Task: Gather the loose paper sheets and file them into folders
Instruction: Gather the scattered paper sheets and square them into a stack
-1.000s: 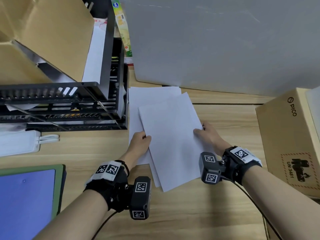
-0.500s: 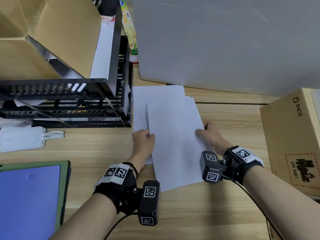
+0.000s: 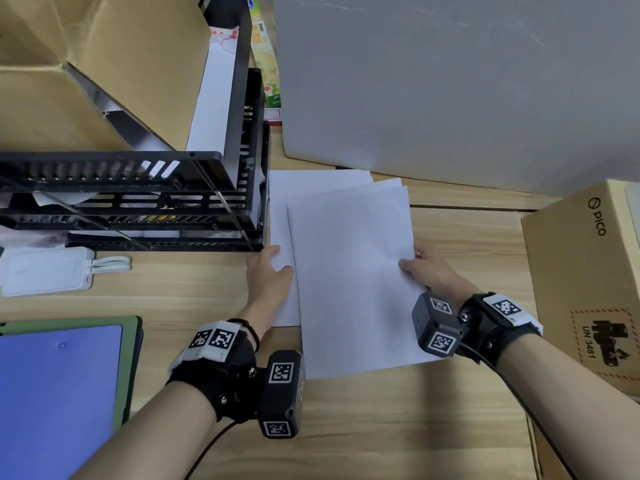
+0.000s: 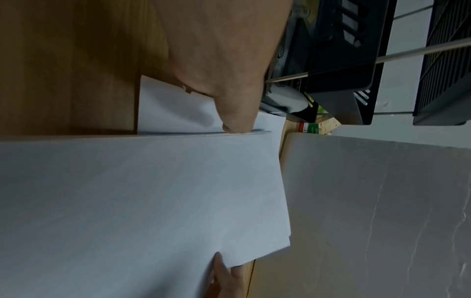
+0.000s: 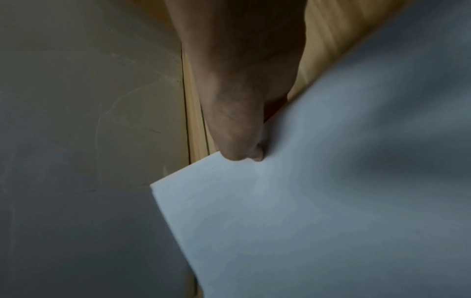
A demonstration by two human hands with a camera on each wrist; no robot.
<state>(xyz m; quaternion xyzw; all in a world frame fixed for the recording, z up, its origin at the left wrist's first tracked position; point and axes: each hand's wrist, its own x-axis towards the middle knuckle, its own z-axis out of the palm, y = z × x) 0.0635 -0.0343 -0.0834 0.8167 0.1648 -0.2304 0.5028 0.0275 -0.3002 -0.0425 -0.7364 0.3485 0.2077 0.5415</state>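
Paper sheets [image 3: 349, 271] in a loose stack lie on a wooden desk [image 3: 398, 427], overlapping one more sheet [image 3: 313, 187] that lies flat just beside a black tiered file rack [image 3: 138, 202]. The right hand [image 3: 427, 271] pinches the stack's right edge, thumb on top and fingers beneath, while the left hand [image 3: 268, 278] meets its left edge with the thumb tip, its other fingers hidden under the paper, so its grasp cannot be told. A white power bank [image 3: 45, 271] and a blue tablet [image 3: 59, 393] sit to the left, a PICO cardboard box [image 3: 585, 278] to the right.
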